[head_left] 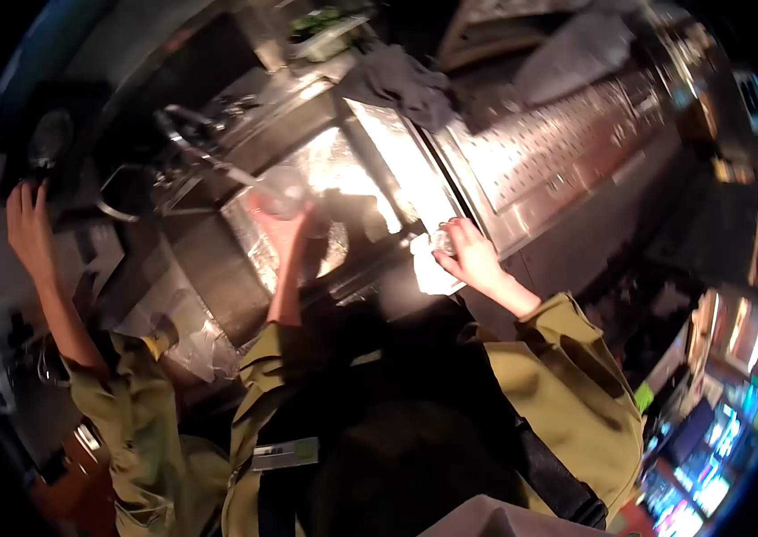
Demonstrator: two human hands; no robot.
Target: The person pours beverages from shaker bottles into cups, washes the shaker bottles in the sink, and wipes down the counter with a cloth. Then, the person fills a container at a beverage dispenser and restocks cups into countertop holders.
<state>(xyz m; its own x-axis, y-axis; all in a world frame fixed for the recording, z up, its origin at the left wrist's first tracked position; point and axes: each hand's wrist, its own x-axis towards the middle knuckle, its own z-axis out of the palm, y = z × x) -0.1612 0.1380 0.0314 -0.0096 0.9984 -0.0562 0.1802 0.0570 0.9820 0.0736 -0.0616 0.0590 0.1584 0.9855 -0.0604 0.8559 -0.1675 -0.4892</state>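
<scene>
Altogether, left hand (284, 224) grasps one glass (288, 194); right hand (470, 257), one blurred clear object (442, 240).

Olive-clad worker in a black apron, seen from above.
The loose olive shirt has a left sleeve (263, 362) and a right sleeve (571, 340), both ending partway down the forearm, their cloth creased into soft folds. Dark straps cross the shoulders: the left strap (277, 501) bears a small rectangular badge (285, 454), grey with a green patch, its lettering too blurred to read; the right strap (551, 465) runs down to a black buckle (591, 511). The apron (379, 385) is mostly lost in shadow.
</scene>
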